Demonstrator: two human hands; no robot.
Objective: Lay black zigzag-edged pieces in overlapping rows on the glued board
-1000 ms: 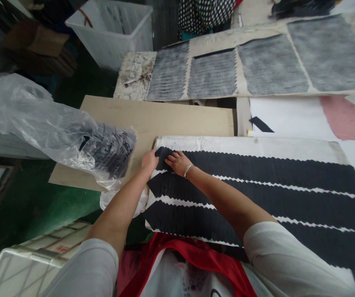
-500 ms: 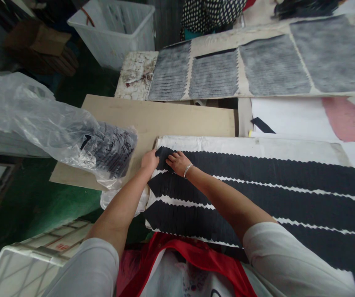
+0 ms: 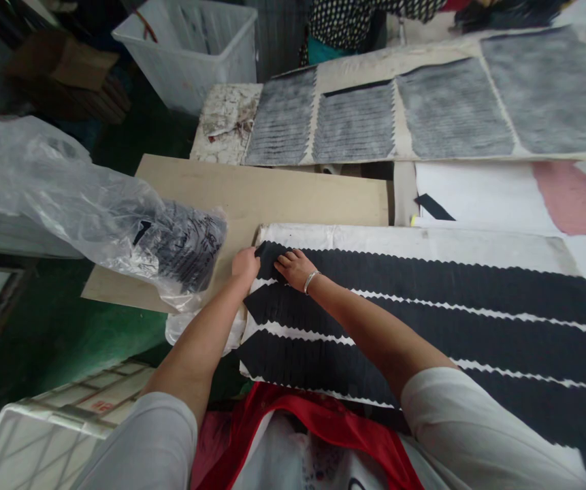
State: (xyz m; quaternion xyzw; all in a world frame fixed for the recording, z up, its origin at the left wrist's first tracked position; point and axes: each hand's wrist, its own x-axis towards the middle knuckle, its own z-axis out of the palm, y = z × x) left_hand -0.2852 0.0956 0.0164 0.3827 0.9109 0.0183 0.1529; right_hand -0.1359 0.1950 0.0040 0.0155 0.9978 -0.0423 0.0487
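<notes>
Black strips with scalloped edges lie in rows across a white-covered board (image 3: 517,248) in front of me. At the left tip of the far black strip (image 3: 425,270), my left hand (image 3: 246,264) is closed, pinching its end. My right hand (image 3: 294,268), with a silver bracelet at the wrist, rests flat on the same strip just right of the left hand, fingers stretched out. Nearer to me lie the middle black strip (image 3: 532,340) and the near black strip (image 3: 313,364), both with pointed left ends. My right forearm crosses above them and hides part of each.
Left of the board, a plastic bag (image 3: 185,245) with dark contents lies on a beige panel (image 3: 272,194). Grey-black sheets (image 3: 450,109) cover a table beyond. A white bin (image 3: 195,58) stands behind, and a white crate (image 3: 58,429) at lower left. A person in a dotted sleeve (image 3: 341,24) is opposite.
My left hand has shifted very slightly left at the strip's tip; my right hand stays in place. Across the table, the other person's dotted sleeve has reached further right.
</notes>
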